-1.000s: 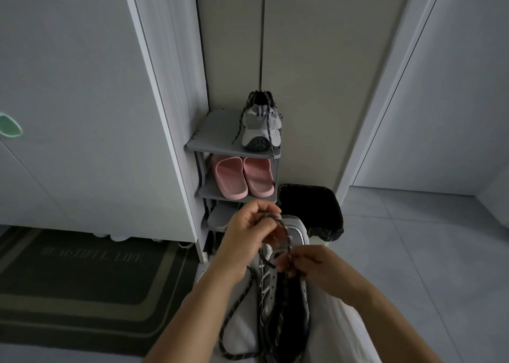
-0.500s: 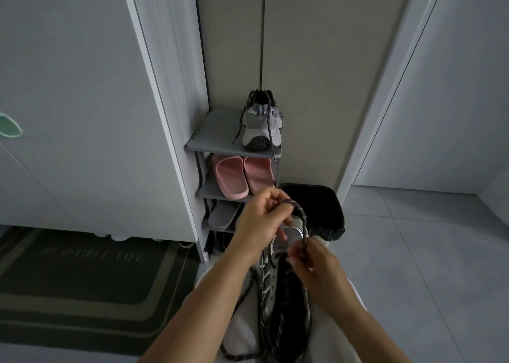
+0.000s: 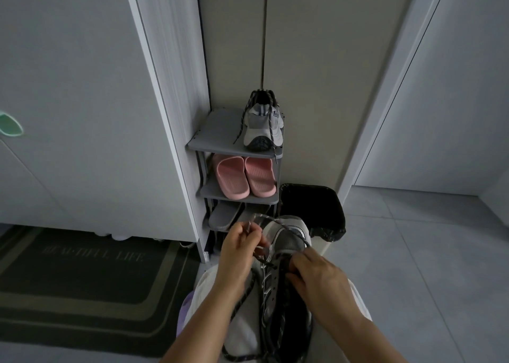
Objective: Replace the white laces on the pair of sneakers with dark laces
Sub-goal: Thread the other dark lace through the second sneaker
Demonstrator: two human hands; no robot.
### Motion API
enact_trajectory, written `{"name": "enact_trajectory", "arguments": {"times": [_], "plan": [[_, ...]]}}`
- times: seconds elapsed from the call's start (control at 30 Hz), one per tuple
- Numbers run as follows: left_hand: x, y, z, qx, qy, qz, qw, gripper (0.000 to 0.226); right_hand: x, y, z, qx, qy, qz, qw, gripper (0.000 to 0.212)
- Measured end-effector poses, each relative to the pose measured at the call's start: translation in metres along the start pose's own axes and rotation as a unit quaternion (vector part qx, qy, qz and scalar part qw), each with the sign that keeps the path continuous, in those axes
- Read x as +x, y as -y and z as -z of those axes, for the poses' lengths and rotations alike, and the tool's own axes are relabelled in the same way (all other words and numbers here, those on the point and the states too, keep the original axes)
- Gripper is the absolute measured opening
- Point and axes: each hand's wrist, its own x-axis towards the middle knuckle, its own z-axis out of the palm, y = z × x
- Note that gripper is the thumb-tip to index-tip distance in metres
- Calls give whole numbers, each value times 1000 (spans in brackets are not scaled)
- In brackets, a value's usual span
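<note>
A grey and white sneaker [image 3: 287,241] lies on my lap, toe pointing away. A dark speckled lace [image 3: 286,226] arcs over its toe. My left hand [image 3: 242,249] pinches the lace tip just left of the toe. My right hand [image 3: 316,277] grips the shoe's upper near the eyelets, where the lace passes under its fingers. More of the lace hangs down beside my left forearm. The second sneaker [image 3: 263,127], threaded with dark laces, stands on the top shelf of the shoe rack [image 3: 212,139].
Pink slippers [image 3: 245,179] fill the middle shelf and grey slippers [image 3: 224,215] the one below. A bin with a black liner [image 3: 311,205] stands right of the rack. A dark doormat [image 3: 82,274] lies at the left, pale floor tiles at the right.
My left hand has drawn the lace tip to the left and lower, stretching the loop over the toe. My right hand has dropped onto the shoe's eyelet area.
</note>
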Motion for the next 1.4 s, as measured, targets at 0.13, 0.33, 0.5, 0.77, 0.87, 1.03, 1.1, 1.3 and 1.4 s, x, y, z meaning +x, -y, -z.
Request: {"name": "enact_trajectory", "arguments": {"times": [0.13,0.33,0.5,0.77,0.87,1.03,1.1,1.3,1.4], "plan": [[-11,12,-5,-134,4,32,990,18,-4,-11,3,123,18,-54,991,15],[-7,9,4,-236,5,33,971,25,-39,-77,31,331,-71,-236,911,21],[-19,26,12,13,70,15,997,15,-55,-155,55,414,-187,-388,802,19],[-24,26,20,75,178,32,981,31,-14,-70,0,98,-100,-74,987,31],[-25,27,18,62,156,23,986,28,-7,-34,-8,141,8,-41,989,20],[-23,31,23,46,120,13,992,9,-19,-41,2,313,33,-92,945,28],[-22,33,26,64,130,18,989,9,-29,-56,19,456,-33,-157,875,30],[-25,34,16,97,137,-22,986,26,-45,-108,37,466,-69,-240,849,32],[-22,37,9,189,129,-82,970,22,-36,-105,23,387,-12,-227,894,27]]}}
